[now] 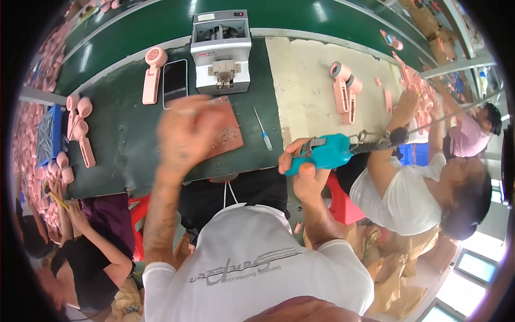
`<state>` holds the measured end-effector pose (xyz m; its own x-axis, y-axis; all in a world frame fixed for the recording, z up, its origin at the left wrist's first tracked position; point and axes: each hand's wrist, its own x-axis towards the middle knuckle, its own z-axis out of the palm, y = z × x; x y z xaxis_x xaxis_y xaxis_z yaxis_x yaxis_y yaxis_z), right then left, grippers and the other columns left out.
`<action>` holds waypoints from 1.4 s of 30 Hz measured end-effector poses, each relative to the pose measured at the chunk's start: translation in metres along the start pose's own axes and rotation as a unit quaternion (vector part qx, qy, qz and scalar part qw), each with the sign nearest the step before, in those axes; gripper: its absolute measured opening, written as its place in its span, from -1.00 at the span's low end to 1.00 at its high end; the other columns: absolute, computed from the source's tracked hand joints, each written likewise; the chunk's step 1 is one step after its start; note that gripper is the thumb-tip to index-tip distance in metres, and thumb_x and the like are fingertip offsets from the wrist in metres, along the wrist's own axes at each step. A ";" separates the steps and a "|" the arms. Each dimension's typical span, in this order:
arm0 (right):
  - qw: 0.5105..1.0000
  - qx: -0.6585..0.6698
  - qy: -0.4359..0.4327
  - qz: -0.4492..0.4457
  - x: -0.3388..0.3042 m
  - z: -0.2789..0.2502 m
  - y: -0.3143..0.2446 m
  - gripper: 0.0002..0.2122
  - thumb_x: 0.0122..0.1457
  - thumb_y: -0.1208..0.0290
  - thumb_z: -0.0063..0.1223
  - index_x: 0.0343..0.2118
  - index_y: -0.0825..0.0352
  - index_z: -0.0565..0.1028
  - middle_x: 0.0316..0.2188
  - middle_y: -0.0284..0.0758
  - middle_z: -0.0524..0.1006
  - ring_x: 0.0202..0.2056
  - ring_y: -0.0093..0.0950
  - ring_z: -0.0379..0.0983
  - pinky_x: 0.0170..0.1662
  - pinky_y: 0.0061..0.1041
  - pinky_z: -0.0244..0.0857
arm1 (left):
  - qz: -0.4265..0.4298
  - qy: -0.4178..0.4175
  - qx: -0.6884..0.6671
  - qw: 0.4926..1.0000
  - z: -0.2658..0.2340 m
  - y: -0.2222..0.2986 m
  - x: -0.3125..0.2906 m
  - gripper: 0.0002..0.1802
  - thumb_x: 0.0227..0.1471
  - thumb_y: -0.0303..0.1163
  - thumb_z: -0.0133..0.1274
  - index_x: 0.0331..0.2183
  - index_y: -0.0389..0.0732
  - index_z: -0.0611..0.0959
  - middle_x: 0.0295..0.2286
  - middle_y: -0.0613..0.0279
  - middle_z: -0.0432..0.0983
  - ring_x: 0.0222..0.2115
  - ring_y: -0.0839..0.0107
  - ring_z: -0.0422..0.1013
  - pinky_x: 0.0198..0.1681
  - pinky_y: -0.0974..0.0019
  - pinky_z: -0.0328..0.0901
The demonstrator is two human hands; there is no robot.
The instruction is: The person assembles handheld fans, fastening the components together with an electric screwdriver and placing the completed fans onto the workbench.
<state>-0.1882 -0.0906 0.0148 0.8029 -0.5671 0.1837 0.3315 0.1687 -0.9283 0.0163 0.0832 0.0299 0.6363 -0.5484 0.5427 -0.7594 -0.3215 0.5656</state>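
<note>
In my right hand (307, 174) is a teal electric screwdriver (324, 153), gripped around its body and lying nearly level past the table's front edge. A dark coiled cord (375, 144) runs from its right end. My left hand (188, 131) hovers over the left part of a reddish-brown pad (228, 131). Motion smears its fingers, so I cannot make out whether they hold anything. A small screwdriver (263, 130) with a blue clear handle lies right of the pad. Behind the pad stands a grey and silver screw feeder (222, 53).
Left of the feeder lie a phone (175, 80) and a pink handheld fan (154, 72). More pink fans (80, 129) sit at the left beside a blue bin (49, 134). Two pink fans (346, 91) rest on the pale board (306, 70). Co-workers (413, 193) sit on both sides.
</note>
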 end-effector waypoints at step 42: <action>0.994 0.013 -0.048 -0.098 0.093 0.094 0.032 -0.36 0.24 -0.19 0.17 -0.13 0.49 0.43 -0.56 -0.32 0.45 -0.53 -0.48 0.41 -0.43 -0.48 0.31 | 0.077 -0.046 -0.031 0.995 0.040 -0.027 -0.051 -0.68 -0.02 -0.22 0.38 -0.32 -0.18 0.62 -0.34 0.14 0.52 -0.27 0.06 0.46 -0.18 0.05 0.35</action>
<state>-0.0566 -0.0623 0.0324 0.7649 -0.5121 0.3908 0.4979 0.0850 -0.8631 -0.0015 0.0890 -0.0381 0.4949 -0.6566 0.5692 -0.8359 -0.1808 0.5182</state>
